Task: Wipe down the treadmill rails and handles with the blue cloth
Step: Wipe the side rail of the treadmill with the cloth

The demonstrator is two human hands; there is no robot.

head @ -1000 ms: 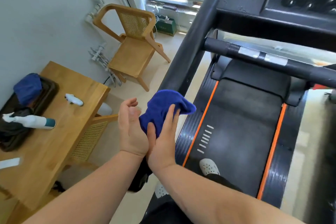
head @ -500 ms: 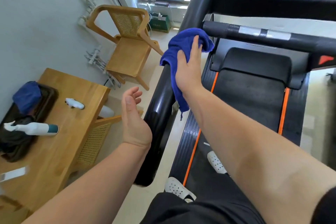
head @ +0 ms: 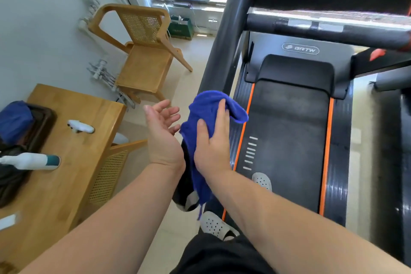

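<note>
My right hand (head: 212,140) presses the blue cloth (head: 206,118) around the lower part of the treadmill's black left rail (head: 224,35), which slopes up to the console. The cloth covers the rail there and a corner of it hangs down below my wrist. My left hand (head: 161,133) hovers just left of the rail, palm turned up, fingers apart, holding nothing. The black front handlebar (head: 333,31) with silver sensor plates crosses the treadmill higher up. The belt (head: 287,140) with orange edge stripes lies below it.
A wooden table (head: 73,162) at the left holds two white spray bottles (head: 33,161), a dark tray and another blue cloth (head: 14,120). A wooden chair (head: 142,51) stands by the wall. My white-shoed feet (head: 261,181) stand on the treadmill deck.
My right hand slid the cloth up the left rail to its top, then back down to the lower part. My left hand stayed beside the rail.
</note>
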